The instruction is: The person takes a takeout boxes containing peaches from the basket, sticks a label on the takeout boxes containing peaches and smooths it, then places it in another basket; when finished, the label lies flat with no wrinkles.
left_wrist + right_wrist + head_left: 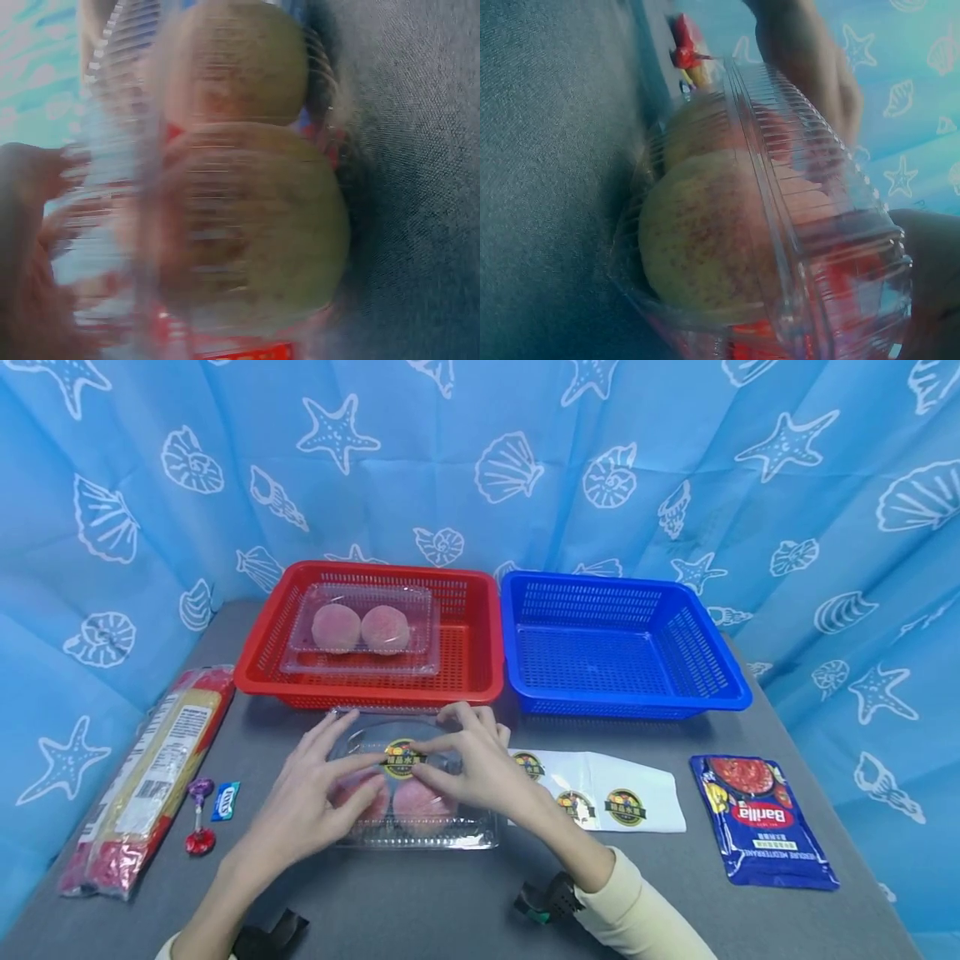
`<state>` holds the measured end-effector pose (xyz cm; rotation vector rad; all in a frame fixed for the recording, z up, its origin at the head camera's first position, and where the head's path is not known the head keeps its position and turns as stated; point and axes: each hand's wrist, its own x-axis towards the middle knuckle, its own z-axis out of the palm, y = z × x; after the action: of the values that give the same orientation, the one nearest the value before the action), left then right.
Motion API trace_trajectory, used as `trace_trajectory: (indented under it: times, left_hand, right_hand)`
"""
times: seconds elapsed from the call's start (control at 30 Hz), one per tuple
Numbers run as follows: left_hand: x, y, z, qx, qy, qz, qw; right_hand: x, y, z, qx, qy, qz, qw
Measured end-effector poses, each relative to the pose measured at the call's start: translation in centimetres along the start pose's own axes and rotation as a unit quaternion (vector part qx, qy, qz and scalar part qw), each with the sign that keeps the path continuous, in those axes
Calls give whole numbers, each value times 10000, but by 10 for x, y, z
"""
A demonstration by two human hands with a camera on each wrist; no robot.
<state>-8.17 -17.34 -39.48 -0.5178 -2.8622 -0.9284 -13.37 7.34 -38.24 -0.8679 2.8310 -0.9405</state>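
Note:
A clear plastic clamshell box (pixel 472 837) with two pinkish peaches (pixel 424 806) inside sits on the grey table, in front of the red basket. On its lid is a round black-and-gold fruit sticker (pixel 402 758). My left hand (pixel 318 785) reaches over the lid from the left, index fingertip at the sticker's left edge and thumb lower. From the right, my right hand (pixel 476 760) has its index finger and thumb spread at the sticker's right edge. Both wrist views show the peaches (pixel 705 232) close up through the ribbed plastic; the left one is blurred.
The red basket (pixel 491 681) holds another clear box (pixel 360 668) with two peaches. Beside it stands a blue basket (pixel 720 693). A white sticker sheet (pixel 652 785), Barilla pouch (pixel 765 827), noodle packet (pixel 153 777), lollipops (pixel 199 841) and small blue packet (pixel 225 801) lie around.

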Motion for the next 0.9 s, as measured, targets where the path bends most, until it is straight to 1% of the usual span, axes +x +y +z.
trace_trajectory:
  times: [0.07, 0.13, 0.23, 0.33, 0.47, 0.57, 0.67, 0.73, 0.83, 0.9]
  left_hand:
    - [4, -1, 3, -26, 184, 65, 9998]
    - [6, -2, 6, -73, 228, 3, 9997]
    - [5, -4, 7, -280, 266, -120, 9992]
    - [5, -6, 8, -498, 428, -171, 9977]
    - [7, -8, 9, -680, 748, -134, 9948]
    - [13, -8, 9, -641, 875, -4, 9941]
    - [20, -7, 9, -461, 809, 118, 9956]
    - [22, -5, 9, -298, 692, 116, 9971]
    - [21, -3, 9, -206, 547, -30, 9983]
    - [20, -2, 9, -227, 520, -161, 9983]
  right_hand:
    - [0, 1, 1, 33, 50, 58, 10000]
    - [0, 1, 1, -30, 143, 81, 9999]
    - [0, 3, 1, -201, 245, 54, 9995]
    - [0, 6, 1, -259, 323, -42, 9991]
    - [-1, 11, 0, -122, 390, -174, 9990]
    - [-2, 12, -1, 143, 482, -182, 9986]
    - [-2, 10, -1, 415, 539, -79, 9977]
    - [-2, 7, 0, 467, 532, -7, 9975]
    - [-1, 4, 1, 304, 477, 81, 9984]
    - [0, 4, 2, 145, 451, 102, 9988]
